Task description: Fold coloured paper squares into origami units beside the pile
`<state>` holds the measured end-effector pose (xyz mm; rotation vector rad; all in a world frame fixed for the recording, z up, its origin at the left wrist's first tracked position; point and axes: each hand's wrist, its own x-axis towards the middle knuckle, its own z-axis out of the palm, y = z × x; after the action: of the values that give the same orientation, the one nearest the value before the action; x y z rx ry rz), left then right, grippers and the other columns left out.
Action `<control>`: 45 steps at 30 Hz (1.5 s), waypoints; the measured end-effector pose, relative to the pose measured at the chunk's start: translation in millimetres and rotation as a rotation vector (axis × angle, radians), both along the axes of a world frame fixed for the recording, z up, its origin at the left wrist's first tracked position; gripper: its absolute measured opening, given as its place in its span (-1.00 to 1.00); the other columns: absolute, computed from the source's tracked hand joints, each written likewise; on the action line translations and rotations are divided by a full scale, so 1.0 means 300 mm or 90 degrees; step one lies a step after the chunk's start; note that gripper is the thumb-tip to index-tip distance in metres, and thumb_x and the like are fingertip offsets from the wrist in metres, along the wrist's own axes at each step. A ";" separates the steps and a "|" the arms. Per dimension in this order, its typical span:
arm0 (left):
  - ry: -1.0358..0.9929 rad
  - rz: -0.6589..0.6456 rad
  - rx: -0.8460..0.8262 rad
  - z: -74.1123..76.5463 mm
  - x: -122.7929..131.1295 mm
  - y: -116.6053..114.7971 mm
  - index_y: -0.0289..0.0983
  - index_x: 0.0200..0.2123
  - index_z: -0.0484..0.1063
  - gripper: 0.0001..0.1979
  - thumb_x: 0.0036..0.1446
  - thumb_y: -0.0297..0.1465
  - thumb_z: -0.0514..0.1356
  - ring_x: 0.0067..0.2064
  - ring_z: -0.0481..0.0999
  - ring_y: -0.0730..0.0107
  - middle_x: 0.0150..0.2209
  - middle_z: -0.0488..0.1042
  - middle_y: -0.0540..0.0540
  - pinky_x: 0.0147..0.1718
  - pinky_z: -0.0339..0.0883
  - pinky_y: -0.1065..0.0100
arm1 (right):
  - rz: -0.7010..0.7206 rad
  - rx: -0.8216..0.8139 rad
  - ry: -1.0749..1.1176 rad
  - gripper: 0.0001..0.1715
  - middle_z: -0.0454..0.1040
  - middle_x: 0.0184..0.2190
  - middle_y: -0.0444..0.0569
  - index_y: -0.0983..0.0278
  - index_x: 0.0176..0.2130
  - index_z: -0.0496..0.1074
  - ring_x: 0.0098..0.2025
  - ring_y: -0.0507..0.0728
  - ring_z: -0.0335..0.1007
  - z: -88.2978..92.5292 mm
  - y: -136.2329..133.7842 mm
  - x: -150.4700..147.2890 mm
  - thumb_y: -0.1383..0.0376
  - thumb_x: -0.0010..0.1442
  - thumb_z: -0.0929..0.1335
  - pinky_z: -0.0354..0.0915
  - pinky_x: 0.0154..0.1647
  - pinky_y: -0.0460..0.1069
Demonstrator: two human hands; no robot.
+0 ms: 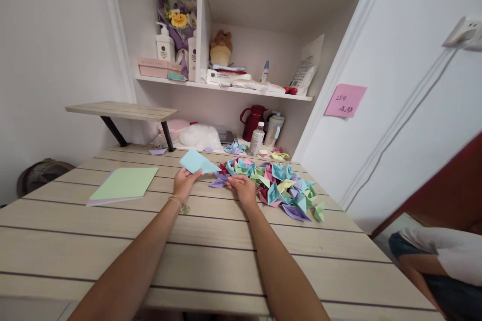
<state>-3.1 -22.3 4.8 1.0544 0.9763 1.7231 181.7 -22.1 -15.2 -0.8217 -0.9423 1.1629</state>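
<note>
My left hand (185, 182) is closed on a light blue sheet of folding paper (196, 161), partly folded, with a pointed corner reaching right. The sheet is held just above the table. My right hand (243, 188) has its fingers pinched together at the left edge of a pile of folded paper boats (278, 173). A purple paper boat (219, 179) lies right by its fingertips; whether the fingers grip anything is hidden. The pile mixes blue, green, purple, pink, red and yellow pieces. One small green folded piece (319, 211) sits at its right end.
A stack of square paper (122, 184), green on top, lies at left on the slatted wooden table (211, 261). Behind stand a small raised shelf (124, 108), a plastic bottle (257, 139) and a red jug (253, 121). A person's sleeve (448, 251) shows at right.
</note>
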 end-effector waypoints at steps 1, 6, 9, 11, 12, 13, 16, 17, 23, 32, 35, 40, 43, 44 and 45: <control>0.003 -0.004 -0.006 -0.001 -0.002 0.001 -0.40 -0.24 0.40 -0.53 -0.29 -0.37 0.37 -0.31 0.54 0.29 -0.26 0.54 -0.23 -0.18 0.37 0.23 | -0.005 0.007 -0.012 -0.58 0.47 -0.61 -0.09 0.35 -0.44 0.40 -0.51 0.09 0.44 0.001 -0.001 0.000 0.18 -0.30 0.51 0.38 -0.43 -0.02; 0.031 -0.095 -0.023 -0.003 0.027 -0.013 -0.41 -0.31 0.46 -0.57 -0.33 -0.35 0.39 -0.34 0.52 0.30 -0.31 0.55 -0.19 -0.20 0.36 0.24 | 0.048 0.061 -0.144 -0.52 0.51 -0.50 -0.07 0.32 -0.28 0.43 -0.52 0.05 0.41 0.013 -0.019 -0.012 0.14 -0.22 0.47 0.32 -0.50 -0.09; 0.060 -0.144 -0.023 -0.001 0.042 -0.022 -0.40 -0.33 0.48 -0.58 -0.34 -0.34 0.39 -0.35 0.52 0.30 -0.34 0.56 -0.17 -0.22 0.36 0.26 | 0.108 0.061 -0.180 -0.62 0.51 -0.52 -0.06 0.32 -0.38 0.45 -0.57 0.02 0.38 0.014 -0.025 -0.017 0.12 -0.18 0.45 0.28 -0.56 -0.11; 0.088 -0.156 -0.025 0.000 0.042 -0.023 -0.39 -0.37 0.48 -0.63 -0.29 -0.30 0.37 -0.39 0.51 0.32 -0.41 0.56 -0.14 -0.25 0.36 0.29 | 0.117 0.053 -0.175 -0.65 0.50 -0.56 -0.06 0.33 -0.45 0.44 -0.61 0.00 0.35 0.012 -0.024 -0.015 0.10 -0.17 0.44 0.24 -0.62 -0.13; 0.106 -0.158 -0.027 0.000 0.039 -0.022 -0.38 -0.41 0.48 -0.67 -0.26 -0.27 0.35 -0.42 0.51 0.34 -0.46 0.55 -0.13 -0.27 0.36 0.30 | 0.115 0.051 -0.171 -0.64 0.50 -0.56 -0.06 0.33 -0.46 0.43 -0.63 -0.01 0.34 0.011 -0.022 -0.014 0.10 -0.17 0.44 0.21 -0.65 -0.14; 0.123 -0.158 -0.030 0.000 0.036 -0.021 -0.38 -0.45 0.48 -0.69 -0.23 -0.25 0.33 -0.46 0.50 0.36 -0.51 0.54 -0.11 -0.29 0.36 0.31 | 0.115 0.050 -0.170 -0.64 0.50 -0.55 -0.06 0.33 -0.46 0.42 -0.63 -0.01 0.33 0.009 -0.020 -0.013 0.10 -0.18 0.44 0.19 -0.67 -0.15; 0.132 -0.167 -0.042 -0.003 0.030 -0.022 -0.36 -0.52 0.42 -0.70 -0.16 -0.20 0.29 -0.52 0.49 0.37 -0.58 0.51 -0.11 -0.36 0.37 0.32 | 0.126 0.051 -0.174 -0.62 0.50 -0.54 -0.05 0.33 -0.45 0.41 -0.64 -0.01 0.34 0.007 -0.017 -0.013 0.08 -0.17 0.44 0.18 -0.68 -0.15; 0.115 -0.184 -0.047 -0.003 0.030 -0.024 -0.36 -0.51 0.41 -0.70 -0.14 -0.20 0.28 -0.51 0.50 0.36 -0.56 0.52 -0.12 -0.36 0.38 0.31 | 0.131 0.052 -0.175 -0.61 0.50 -0.55 -0.05 0.33 -0.44 0.41 -0.64 0.00 0.34 0.007 -0.018 -0.014 0.07 -0.17 0.43 0.20 -0.67 -0.14; -0.020 -0.279 -0.038 0.001 0.040 -0.040 -0.39 -0.34 0.43 -0.72 -0.15 -0.36 0.32 -0.27 0.54 0.23 -0.30 0.55 -0.24 -0.16 0.35 0.20 | 0.074 0.065 -0.180 -0.27 0.49 -0.47 -0.08 0.25 -0.01 0.24 -0.60 0.05 0.40 0.011 -0.031 -0.018 0.09 -0.15 0.43 0.26 -0.66 -0.12; -0.079 -0.180 0.012 0.003 0.022 -0.018 -0.35 -0.02 0.36 -0.36 -0.28 -0.46 0.36 -0.14 0.49 0.19 -0.17 0.51 -0.25 -0.13 0.32 0.25 | -0.008 0.196 -0.232 0.04 0.48 -0.22 0.04 0.15 0.20 -0.06 -0.58 -0.02 0.34 0.014 -0.038 -0.019 0.23 -0.15 0.46 0.33 -0.50 -0.09; -0.030 -0.177 0.010 -0.003 0.026 -0.011 -0.33 0.00 0.34 -0.32 -0.30 -0.45 0.37 -0.08 0.45 0.16 -0.11 0.48 -0.26 -0.06 0.27 0.20 | -0.001 0.234 -0.287 -0.02 0.44 -0.14 0.05 0.14 0.19 -0.01 -0.59 -0.03 0.32 0.008 -0.035 -0.022 0.27 -0.14 0.45 0.32 -0.51 -0.09; 0.030 -0.190 0.007 -0.007 0.034 -0.013 -0.36 -0.03 0.37 -0.33 -0.33 -0.41 0.39 -0.01 0.40 0.10 -0.07 0.44 -0.29 0.01 0.21 0.15 | -0.044 0.294 -0.361 -0.48 0.39 -0.06 0.00 0.15 -0.02 0.35 -0.46 0.02 0.36 0.002 -0.024 -0.013 0.28 -0.03 0.38 0.33 -0.41 -0.06; 0.036 -0.194 0.002 -0.006 0.034 -0.016 -0.36 -0.05 0.39 -0.34 -0.34 -0.40 0.39 0.00 0.39 0.10 -0.06 0.44 -0.29 0.00 0.21 0.15 | -0.032 0.307 -0.388 -0.68 0.43 -0.12 0.00 0.19 -0.20 0.48 -0.39 0.06 0.38 -0.001 -0.020 -0.006 0.27 -0.04 0.38 0.34 -0.34 -0.03; 0.037 -0.198 0.000 -0.006 0.033 -0.016 -0.37 -0.06 0.39 -0.34 -0.35 -0.41 0.39 0.00 0.39 0.10 -0.06 0.44 -0.29 0.00 0.21 0.15 | -0.025 0.302 -0.391 -0.69 0.44 -0.13 0.00 0.19 -0.22 0.49 -0.40 0.06 0.38 -0.002 -0.020 -0.005 0.27 -0.05 0.39 0.34 -0.34 -0.03; 0.038 -0.202 -0.002 -0.007 0.033 -0.017 -0.37 -0.06 0.40 -0.35 -0.35 -0.41 0.39 0.00 0.39 0.09 -0.07 0.44 -0.28 0.00 0.22 0.15 | -0.016 0.294 -0.390 -0.68 0.44 -0.13 0.00 0.19 -0.22 0.50 -0.42 0.05 0.37 -0.002 -0.020 -0.004 0.27 -0.07 0.40 0.34 -0.35 -0.02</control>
<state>6.7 -27.5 2.7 1.1946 0.7991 1.4362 180.4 -28.2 -15.8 -0.8137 -1.6245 0.6231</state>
